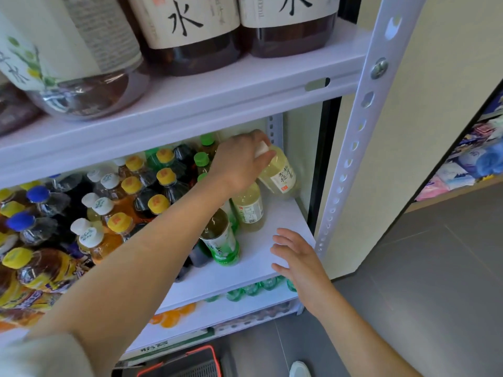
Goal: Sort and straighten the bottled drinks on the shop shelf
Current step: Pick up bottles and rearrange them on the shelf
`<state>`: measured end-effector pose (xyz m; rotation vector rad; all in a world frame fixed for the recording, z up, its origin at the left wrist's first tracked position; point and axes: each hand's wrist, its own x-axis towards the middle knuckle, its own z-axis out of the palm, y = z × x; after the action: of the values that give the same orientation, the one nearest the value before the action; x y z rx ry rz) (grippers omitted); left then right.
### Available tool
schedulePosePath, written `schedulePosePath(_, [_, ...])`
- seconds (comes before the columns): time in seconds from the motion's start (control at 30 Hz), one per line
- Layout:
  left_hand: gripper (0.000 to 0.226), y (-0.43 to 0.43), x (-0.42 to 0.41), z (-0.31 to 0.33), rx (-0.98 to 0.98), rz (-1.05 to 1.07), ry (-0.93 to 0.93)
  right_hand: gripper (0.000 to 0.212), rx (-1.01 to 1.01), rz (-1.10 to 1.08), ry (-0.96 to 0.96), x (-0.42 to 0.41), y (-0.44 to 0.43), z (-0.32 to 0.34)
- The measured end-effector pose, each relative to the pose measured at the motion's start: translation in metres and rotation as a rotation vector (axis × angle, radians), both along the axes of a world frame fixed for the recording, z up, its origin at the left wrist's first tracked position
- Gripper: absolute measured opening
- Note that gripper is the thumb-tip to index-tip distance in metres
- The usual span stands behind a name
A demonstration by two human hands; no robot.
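My left hand (239,161) reaches deep into the middle shelf and grips the white cap of a pale yellow drink bottle (281,176), which tilts at the back right corner. A second pale yellow bottle (249,206) stands in front of it, and a green-labelled tea bottle (221,240) stands nearer the front. My right hand (296,257) hovers open over the front right edge of the white shelf board (261,257), holding nothing. Left of my forearm stand several bottles with yellow caps (159,204), white caps (102,205) and blue caps (38,194).
Large jugs (190,31) of dark liquid fill the shelf above. The white perforated upright (351,156) frames the right side. Green bottles (253,288) show on the shelf below. A red-rimmed basket (185,363) sits on the grey floor. Another shelf of packets (473,164) stands far right.
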<state>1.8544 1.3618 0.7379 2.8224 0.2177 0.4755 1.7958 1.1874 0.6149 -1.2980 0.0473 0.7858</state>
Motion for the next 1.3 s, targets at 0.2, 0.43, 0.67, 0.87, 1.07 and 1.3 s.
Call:
schedulePosePath(0.2, [0.033,0.012,0.057,-0.033,0.073,0.029,0.135,0.04,-0.12,0.101,-0.168,0.003,0.005,-0.001])
schedulePosePath(0.43, [0.026,0.027,0.092,-0.059,0.145,0.025,0.214,0.041,-0.228,0.247,-0.328,0.009,0.007,-0.021])
schedulePosePath(0.67, [0.015,0.024,0.116,-0.057,0.143,0.049,0.151,0.053,-0.36,0.232,-0.494,0.024,0.028,-0.034])
schedulePosePath(0.87, [0.023,0.022,0.116,-0.054,0.04,0.097,0.187,0.071,-0.336,0.141,-0.725,0.048,0.062,-0.018])
schedulePosePath(1.07, [0.061,0.013,0.091,-0.041,-0.087,0.086,0.282,0.073,-0.355,0.113,-0.836,0.074,0.088,-0.009])
schedulePosePath(1.3, [0.031,0.016,0.001,-0.028,0.406,0.041,0.572,0.085,-0.481,0.109,-0.798,0.073,0.097,-0.024])
